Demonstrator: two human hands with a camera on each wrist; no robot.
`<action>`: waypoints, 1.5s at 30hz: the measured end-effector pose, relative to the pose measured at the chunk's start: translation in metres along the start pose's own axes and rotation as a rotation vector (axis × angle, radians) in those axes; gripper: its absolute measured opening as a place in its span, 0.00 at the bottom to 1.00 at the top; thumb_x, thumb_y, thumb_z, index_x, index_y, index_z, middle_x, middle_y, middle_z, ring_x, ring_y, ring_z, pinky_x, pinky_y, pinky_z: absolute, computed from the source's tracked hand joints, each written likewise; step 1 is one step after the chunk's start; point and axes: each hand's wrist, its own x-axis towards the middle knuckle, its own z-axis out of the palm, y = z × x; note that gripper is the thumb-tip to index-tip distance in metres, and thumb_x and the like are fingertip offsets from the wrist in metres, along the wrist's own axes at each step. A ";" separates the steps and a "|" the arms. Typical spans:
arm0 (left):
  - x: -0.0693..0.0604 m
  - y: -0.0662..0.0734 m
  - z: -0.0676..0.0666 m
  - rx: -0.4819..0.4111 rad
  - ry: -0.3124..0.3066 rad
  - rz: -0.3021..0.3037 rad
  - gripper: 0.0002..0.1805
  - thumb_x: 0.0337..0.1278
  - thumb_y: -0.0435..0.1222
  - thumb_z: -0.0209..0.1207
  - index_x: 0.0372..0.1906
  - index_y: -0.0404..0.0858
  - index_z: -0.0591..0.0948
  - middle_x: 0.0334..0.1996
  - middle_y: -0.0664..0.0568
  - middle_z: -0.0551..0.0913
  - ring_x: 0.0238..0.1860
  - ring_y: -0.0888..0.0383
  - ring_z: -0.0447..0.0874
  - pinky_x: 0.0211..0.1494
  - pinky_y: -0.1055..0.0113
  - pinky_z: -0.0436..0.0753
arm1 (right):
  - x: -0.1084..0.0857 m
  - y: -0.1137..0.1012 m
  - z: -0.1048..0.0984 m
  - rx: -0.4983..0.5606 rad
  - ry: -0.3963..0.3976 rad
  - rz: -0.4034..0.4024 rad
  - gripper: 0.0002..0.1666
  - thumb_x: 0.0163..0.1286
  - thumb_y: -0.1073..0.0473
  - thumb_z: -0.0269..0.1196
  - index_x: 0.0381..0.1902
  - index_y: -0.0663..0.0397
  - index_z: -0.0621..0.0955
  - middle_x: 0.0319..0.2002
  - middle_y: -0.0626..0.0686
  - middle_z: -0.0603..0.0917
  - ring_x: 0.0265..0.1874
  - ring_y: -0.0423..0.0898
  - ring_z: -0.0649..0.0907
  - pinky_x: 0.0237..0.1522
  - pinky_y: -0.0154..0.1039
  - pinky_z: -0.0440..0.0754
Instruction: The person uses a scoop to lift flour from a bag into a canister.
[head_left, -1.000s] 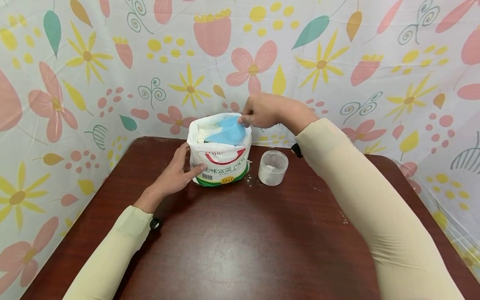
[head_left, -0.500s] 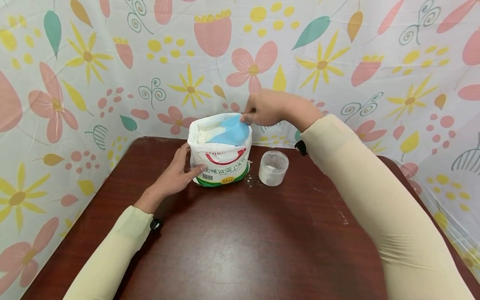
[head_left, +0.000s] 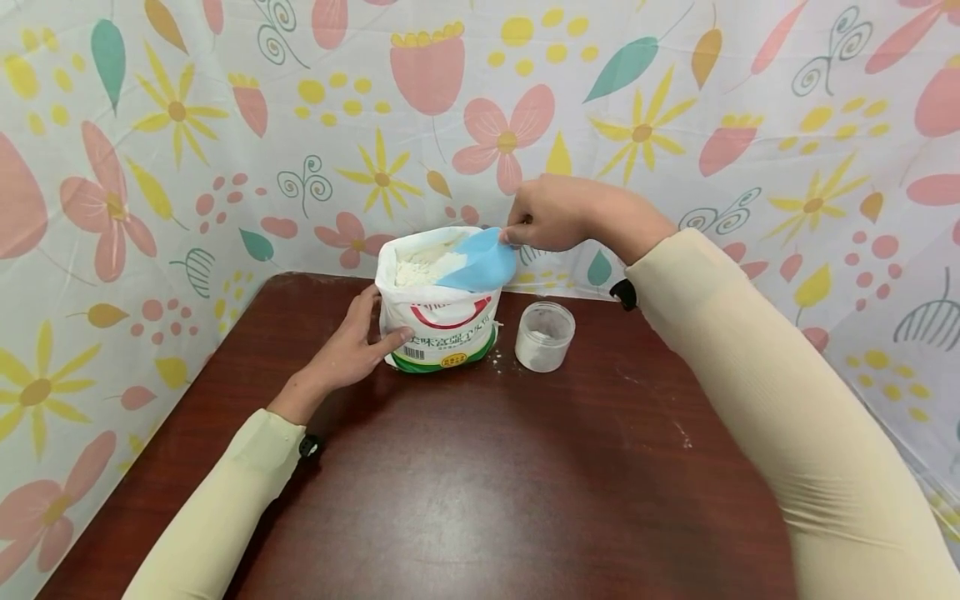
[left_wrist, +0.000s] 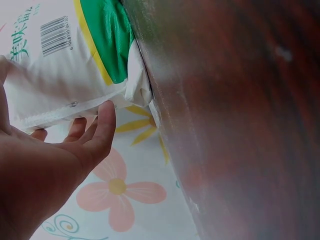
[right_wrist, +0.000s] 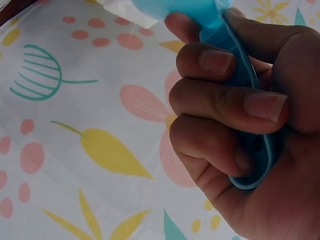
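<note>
My right grip point(head_left: 553, 212) curls round the handle of the blue scoop point(head_left: 482, 262), whose bowl lies just beyond it in the mouth of the flour bag point(head_left: 442, 300). My left grip point(head_left: 358, 343) spreads against the bag's side; green characters point(left_wrist: 19, 39) including 美味 stand above a barcode point(left_wrist: 56, 36).

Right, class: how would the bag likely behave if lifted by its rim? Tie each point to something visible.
The bag would probably sag, since its sides look soft and creased. It is likely fairly heavy, as plenty of white powder shows inside. It might spill if tipped, because its top is open.
</note>
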 end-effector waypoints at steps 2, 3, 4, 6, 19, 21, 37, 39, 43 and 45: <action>0.000 0.000 0.000 0.001 0.000 -0.003 0.50 0.73 0.50 0.65 0.86 0.56 0.44 0.76 0.46 0.56 0.75 0.47 0.60 0.69 0.41 0.74 | -0.002 0.003 0.001 0.009 0.009 -0.012 0.31 0.83 0.55 0.58 0.13 0.45 0.72 0.14 0.42 0.61 0.18 0.39 0.60 0.28 0.38 0.61; -0.001 0.000 0.000 0.001 0.001 -0.004 0.50 0.73 0.51 0.65 0.86 0.56 0.44 0.76 0.46 0.56 0.75 0.47 0.60 0.69 0.41 0.74 | -0.004 0.004 0.002 0.015 0.017 -0.017 0.31 0.82 0.55 0.59 0.13 0.46 0.72 0.14 0.42 0.60 0.18 0.39 0.60 0.28 0.38 0.61; -0.001 0.001 0.000 0.001 0.001 -0.004 0.51 0.73 0.51 0.65 0.86 0.56 0.44 0.76 0.46 0.56 0.75 0.47 0.60 0.70 0.41 0.74 | -0.005 0.005 0.002 0.020 0.024 -0.021 0.31 0.82 0.55 0.59 0.14 0.46 0.72 0.14 0.42 0.61 0.18 0.39 0.60 0.28 0.38 0.60; -0.002 0.001 0.000 -0.001 0.001 -0.003 0.51 0.73 0.51 0.65 0.86 0.56 0.44 0.76 0.46 0.56 0.75 0.47 0.60 0.70 0.41 0.74 | -0.006 0.006 0.003 0.029 0.039 -0.022 0.30 0.82 0.55 0.59 0.14 0.46 0.74 0.14 0.42 0.61 0.18 0.39 0.60 0.28 0.38 0.61; -0.001 0.003 0.001 -0.012 -0.004 0.024 0.50 0.74 0.49 0.65 0.86 0.56 0.45 0.73 0.45 0.59 0.71 0.47 0.66 0.66 0.46 0.77 | -0.024 0.017 0.009 0.086 0.102 -0.037 0.22 0.82 0.56 0.60 0.24 0.49 0.84 0.17 0.43 0.67 0.22 0.42 0.67 0.34 0.40 0.69; -0.001 0.003 0.001 -0.011 -0.004 0.023 0.50 0.74 0.49 0.65 0.86 0.55 0.45 0.73 0.45 0.59 0.71 0.47 0.66 0.66 0.46 0.77 | -0.026 0.019 0.009 0.094 0.112 -0.034 0.22 0.82 0.56 0.60 0.23 0.49 0.83 0.17 0.43 0.69 0.23 0.43 0.69 0.35 0.41 0.70; -0.003 0.005 0.000 0.018 -0.005 0.005 0.50 0.74 0.51 0.64 0.85 0.54 0.45 0.75 0.45 0.58 0.76 0.47 0.59 0.70 0.40 0.74 | -0.045 0.032 0.014 0.192 0.142 0.032 0.15 0.82 0.55 0.61 0.39 0.49 0.92 0.19 0.44 0.71 0.24 0.44 0.69 0.32 0.41 0.68; -0.003 0.004 0.000 0.020 -0.006 0.003 0.49 0.74 0.51 0.64 0.85 0.54 0.45 0.75 0.46 0.58 0.76 0.47 0.58 0.71 0.39 0.73 | -0.047 0.034 0.014 0.205 0.143 0.036 0.15 0.82 0.55 0.61 0.42 0.51 0.93 0.22 0.45 0.77 0.26 0.45 0.72 0.34 0.42 0.70; -0.002 0.002 0.000 0.016 -0.004 0.002 0.49 0.74 0.51 0.65 0.85 0.55 0.46 0.75 0.46 0.58 0.76 0.47 0.58 0.73 0.38 0.72 | -0.052 0.037 0.015 0.216 0.146 0.050 0.15 0.83 0.54 0.60 0.47 0.51 0.93 0.35 0.47 0.90 0.35 0.47 0.80 0.44 0.46 0.77; -0.002 0.002 0.000 0.014 -0.004 0.001 0.49 0.74 0.51 0.65 0.85 0.55 0.46 0.75 0.46 0.58 0.76 0.47 0.57 0.73 0.38 0.71 | -0.054 0.039 0.016 0.222 0.145 0.067 0.15 0.83 0.54 0.60 0.47 0.50 0.93 0.38 0.48 0.92 0.37 0.47 0.82 0.47 0.47 0.78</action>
